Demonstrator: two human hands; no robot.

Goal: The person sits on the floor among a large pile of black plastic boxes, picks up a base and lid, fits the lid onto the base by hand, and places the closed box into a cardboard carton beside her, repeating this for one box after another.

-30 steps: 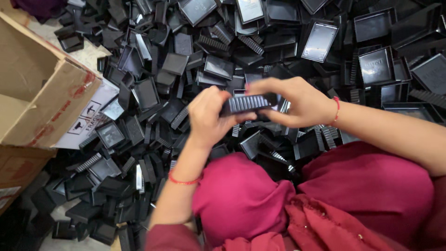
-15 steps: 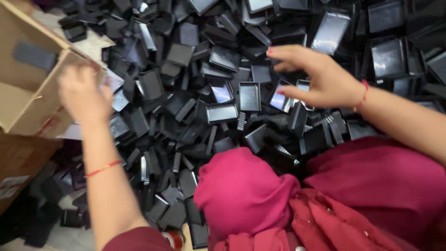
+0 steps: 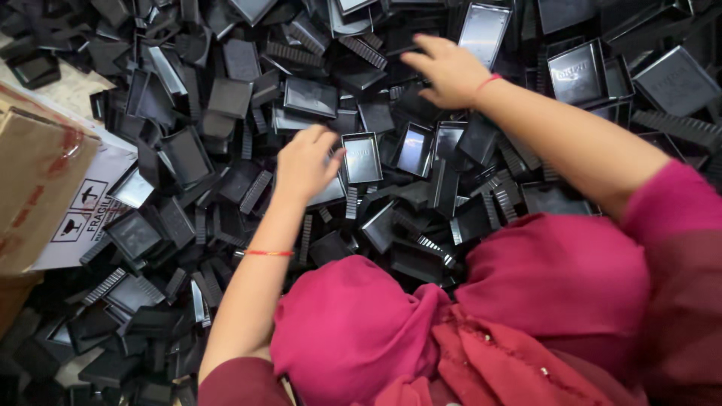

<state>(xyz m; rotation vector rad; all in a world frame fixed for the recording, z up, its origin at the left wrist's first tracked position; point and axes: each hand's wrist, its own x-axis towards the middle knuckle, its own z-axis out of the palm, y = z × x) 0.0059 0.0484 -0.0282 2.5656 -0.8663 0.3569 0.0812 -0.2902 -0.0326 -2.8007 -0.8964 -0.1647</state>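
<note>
Left hand point(image 3: 304, 162) back from the cardboard box point(image 3: 37, 188), now empty, fingers curled onto a shallow black tray point(image 3: 362, 158); right hand point(image 3: 450, 71) spread, empty, farther up the pile point(image 3: 226, 98).

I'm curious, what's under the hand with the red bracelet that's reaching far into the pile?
Under the right hand lie black plastic trays, heaped in a pile. Its fingers touch them. What sits directly beneath the palm is covered, so that cannot be seen.

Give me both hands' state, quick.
Left hand: open, fingers on a black tray, nothing gripped.
Right hand: open, palm down over the tray pile, empty.
</note>
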